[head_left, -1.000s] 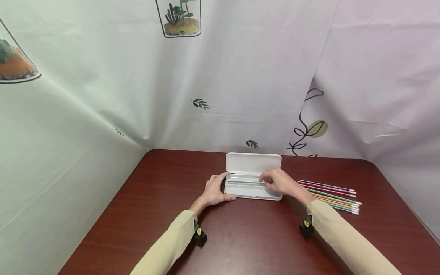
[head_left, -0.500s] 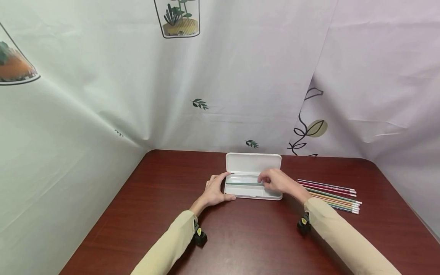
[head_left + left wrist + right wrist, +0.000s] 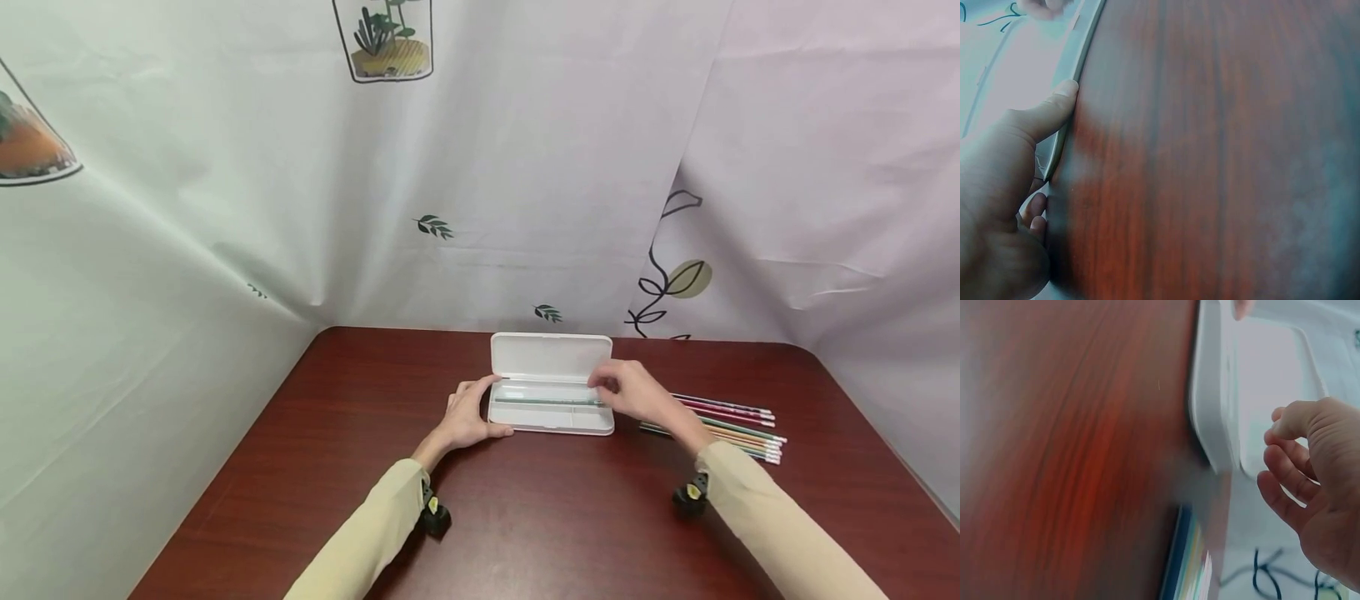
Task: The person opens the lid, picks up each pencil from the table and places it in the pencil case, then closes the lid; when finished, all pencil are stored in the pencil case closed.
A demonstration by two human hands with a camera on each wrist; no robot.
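Note:
A white pencil case stands with its lid raised at the back of the table. Along its long compartment lies a green pencil. My left hand grips the case's left end, and in the left wrist view its thumb presses on the front edge. Above the right end of the case hovers my right hand, fingers loosely bent. Nothing shows between thumb and fingers in the right wrist view, where the same hand is beside the open lid.
Several pencils in different colours lie side by side on the dark red wooden table, right of the case. A patterned white cloth hangs behind and to the sides.
My right hand first slid slightly left with the green pencil, then let go and moved up and right. The pencil now rests in the compartment. My left hand stays put.

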